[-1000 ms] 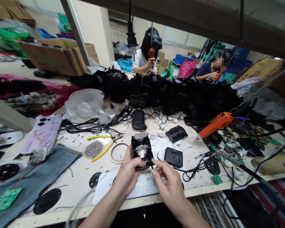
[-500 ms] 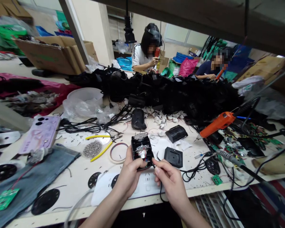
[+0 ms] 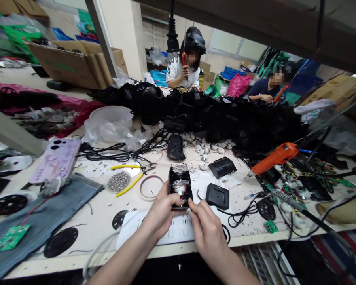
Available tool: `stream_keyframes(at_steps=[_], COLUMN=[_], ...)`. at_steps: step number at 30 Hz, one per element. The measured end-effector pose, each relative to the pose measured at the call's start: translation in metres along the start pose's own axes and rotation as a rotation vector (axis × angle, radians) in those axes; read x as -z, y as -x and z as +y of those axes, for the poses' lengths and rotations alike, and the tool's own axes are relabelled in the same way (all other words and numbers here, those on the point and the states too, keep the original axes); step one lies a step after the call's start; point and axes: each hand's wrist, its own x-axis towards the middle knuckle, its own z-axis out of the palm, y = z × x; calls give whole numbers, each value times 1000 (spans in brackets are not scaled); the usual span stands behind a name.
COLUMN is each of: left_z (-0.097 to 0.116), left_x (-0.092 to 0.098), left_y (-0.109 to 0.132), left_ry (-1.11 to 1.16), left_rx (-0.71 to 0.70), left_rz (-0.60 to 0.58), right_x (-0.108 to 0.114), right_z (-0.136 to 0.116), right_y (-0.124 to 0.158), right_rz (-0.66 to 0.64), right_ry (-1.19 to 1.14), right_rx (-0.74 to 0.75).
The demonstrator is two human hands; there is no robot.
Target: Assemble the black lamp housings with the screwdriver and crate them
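Observation:
My left hand [image 3: 160, 215] is closed around an open black plastic housing [image 3: 171, 186], its thumb pressing on the lower inside edge. Inside the housing sit a silvery round part and thin red wires. At the housing's lower right corner, the fingertips of my right hand [image 3: 209, 227] pinch a black cable; the pinched stretch is mostly hidden, and a loop of the cable [image 3: 227, 233] shows beside the hand. Below the housing lies a white power strip [image 3: 179, 233]. Just to the right are a square black cover [image 3: 218, 196] and a curved black shell [image 3: 222, 167].
Yellow-handled pliers [image 3: 129, 187], a dish of screws [image 3: 118, 181] and a tape roll [image 3: 151, 187] lie left. An orange electric screwdriver [image 3: 274, 158] hangs at right near a soldering iron [image 3: 287, 198]. Behind a black heap [image 3: 225, 114], two people [image 3: 178, 73] work.
My right fingers have shifted in against the housing's corner, and the cable that hung below them now loops out to the right. The whole view has swung slightly.

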Motion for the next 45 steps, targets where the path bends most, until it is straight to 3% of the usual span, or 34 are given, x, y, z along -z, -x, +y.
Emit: stream_keyframes(at_steps=[4, 11, 13, 16, 19, 22, 26, 39, 42, 45], left_z=[1, -2, -2, -1, 2, 6, 10, 8, 7, 6], left_x=[0, 5, 8, 12, 15, 15, 14, 12, 12, 12], left_y=[-4, -12, -13, -13, -11, -8, -4, -3, -2, -2], left_ry=[33, 90, 114, 158, 213, 258, 294, 296, 308, 294], left_rx=[-38, 5, 36, 75, 116, 160, 184, 286, 316, 362], left_rz=[-37, -59, -81, -79, -43, -11, -34, -34, -42, -64], right_x=[1, 23, 38, 64, 84, 87, 76, 70, 75, 82], right_z=[-4, -18, -14, 16, 66, 109, 133, 135, 117, 82], right_y=[-5, -10, -17, -36, -61, -81, -96, -102, -102, -99], right_rz=[56, -121, -108, 62, 219, 131, 20, -88, -19, 81], right_ry=[25, 114, 124, 196, 373, 570, 581, 546, 558, 434], right_rx=[-19, -89, -119, -183, -283, -481, -574, -555, -483, -270])
